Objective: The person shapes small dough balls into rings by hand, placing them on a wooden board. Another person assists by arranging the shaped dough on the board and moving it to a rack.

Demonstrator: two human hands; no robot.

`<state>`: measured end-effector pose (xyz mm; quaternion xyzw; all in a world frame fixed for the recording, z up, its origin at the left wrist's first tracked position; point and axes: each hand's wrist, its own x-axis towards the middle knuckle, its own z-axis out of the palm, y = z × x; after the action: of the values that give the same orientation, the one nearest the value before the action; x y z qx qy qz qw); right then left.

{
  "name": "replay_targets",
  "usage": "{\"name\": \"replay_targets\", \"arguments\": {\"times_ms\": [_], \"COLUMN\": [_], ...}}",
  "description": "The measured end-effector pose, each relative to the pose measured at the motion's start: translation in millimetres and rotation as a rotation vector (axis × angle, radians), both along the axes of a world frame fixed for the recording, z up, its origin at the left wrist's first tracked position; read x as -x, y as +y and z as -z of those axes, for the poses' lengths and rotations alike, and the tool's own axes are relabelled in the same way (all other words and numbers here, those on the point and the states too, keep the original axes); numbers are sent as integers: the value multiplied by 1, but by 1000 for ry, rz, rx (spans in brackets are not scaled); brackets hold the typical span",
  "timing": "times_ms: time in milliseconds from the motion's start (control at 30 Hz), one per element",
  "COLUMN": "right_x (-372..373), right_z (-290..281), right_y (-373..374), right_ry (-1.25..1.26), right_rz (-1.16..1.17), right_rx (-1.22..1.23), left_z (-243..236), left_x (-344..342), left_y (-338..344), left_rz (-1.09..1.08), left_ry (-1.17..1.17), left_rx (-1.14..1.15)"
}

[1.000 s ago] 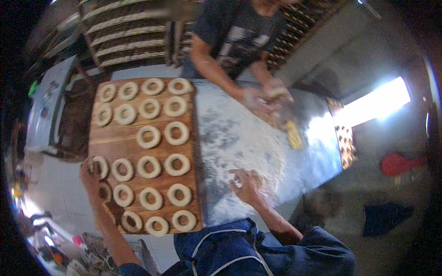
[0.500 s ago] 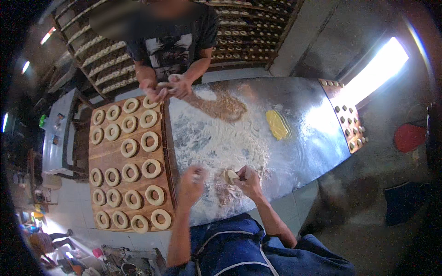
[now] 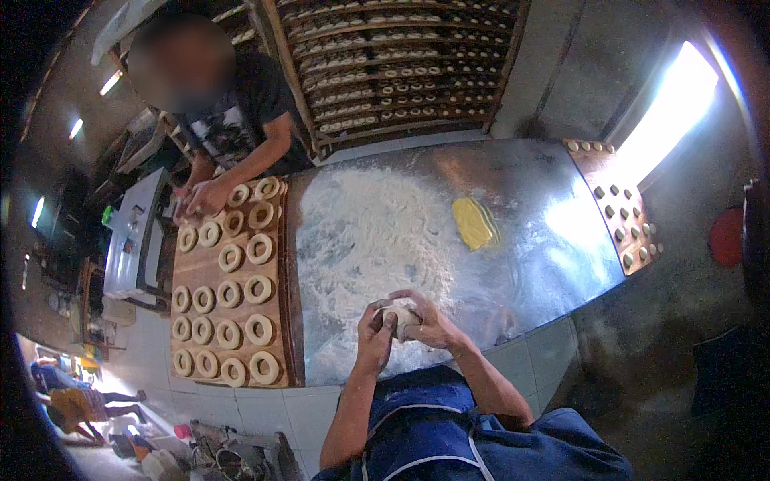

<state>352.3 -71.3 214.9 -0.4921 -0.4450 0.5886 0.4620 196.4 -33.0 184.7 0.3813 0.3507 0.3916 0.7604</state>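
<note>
Both my hands are brought together above the near edge of the floured metal table. Between them is a piece of pale dough [image 3: 400,316]. My left hand [image 3: 374,329] is closed around its left side, thumb laid across the front. From the other side my right hand [image 3: 435,324] curls over the dough with bent fingers. The dough's underside and some fingertips are hidden. White flour [image 3: 365,224] is spread across the table just beyond my hands.
To the left, a wooden board [image 3: 196,268] carries several dough rings [image 3: 229,291]; a person's hands [image 3: 204,196] are at its far corner. A yellow slab of soft fat [image 3: 476,224] lies on the table. Small dough pieces sit on another board [image 3: 619,210] at right. Loaded racks [image 3: 393,56] stand behind.
My hands were apart, the right one pinching the dough; now both are closed around it. The other person has moved left, their hands now over the board's far corner.
</note>
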Motion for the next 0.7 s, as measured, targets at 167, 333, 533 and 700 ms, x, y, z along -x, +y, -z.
{"name": "replay_targets", "arguments": {"times_ms": [167,333,533,700], "right_x": [-14,-5,32,56], "right_z": [36,40,38,69], "right_y": [3,11,11,17], "right_ry": [506,-172,-525,-144], "right_rz": [98,319,414,547], "right_rx": [107,187,114,220], "left_z": [-11,35,63,46], "left_x": [-1,-15,-15,0], "left_y": [-5,7,12,21], "left_rz": [308,8,-16,-257], "left_ry": [-12,-341,693,818], "left_rx": [-130,-56,-617,-873]}}
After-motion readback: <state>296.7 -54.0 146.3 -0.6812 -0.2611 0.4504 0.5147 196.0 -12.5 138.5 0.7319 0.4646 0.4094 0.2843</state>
